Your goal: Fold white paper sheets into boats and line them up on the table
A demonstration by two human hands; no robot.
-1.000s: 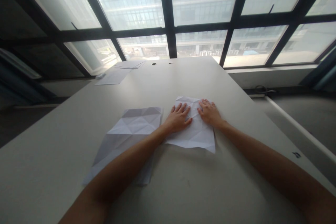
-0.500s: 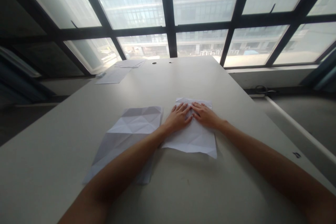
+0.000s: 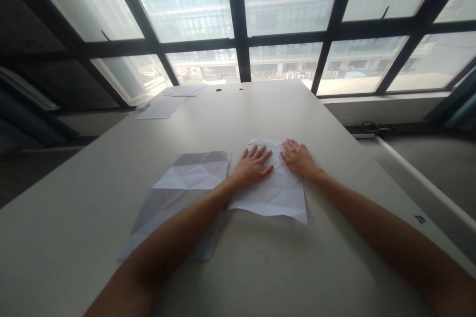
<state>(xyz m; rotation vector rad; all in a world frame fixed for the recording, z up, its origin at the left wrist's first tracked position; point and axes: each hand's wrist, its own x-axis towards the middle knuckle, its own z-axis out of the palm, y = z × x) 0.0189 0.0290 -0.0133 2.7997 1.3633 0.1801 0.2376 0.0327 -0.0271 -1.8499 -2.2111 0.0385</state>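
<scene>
A creased white sheet of paper (image 3: pixel 275 195) lies on the table in front of me, its near edge curling up a little. My left hand (image 3: pixel 253 166) rests flat on its left part, fingers spread. Over the far right part of the same sheet, my right hand (image 3: pixel 298 157) lies palm down with the fingers stretched out. Neither hand grips anything. To the left is a second creased paper (image 3: pixel 186 173), marked with crossing fold lines and partly hidden under my left forearm.
The white table (image 3: pixel 238 119) runs toward the windows. Several flat paper sheets (image 3: pixel 161 107) lie at its far left corner. A round dark hole (image 3: pixel 218 90) shows near the far edge, and a small dark mark (image 3: pixel 420 219) near the right edge.
My right hand has slid to the right across the sheet, away from my left hand, which has stayed in place. The papers lie as before.
</scene>
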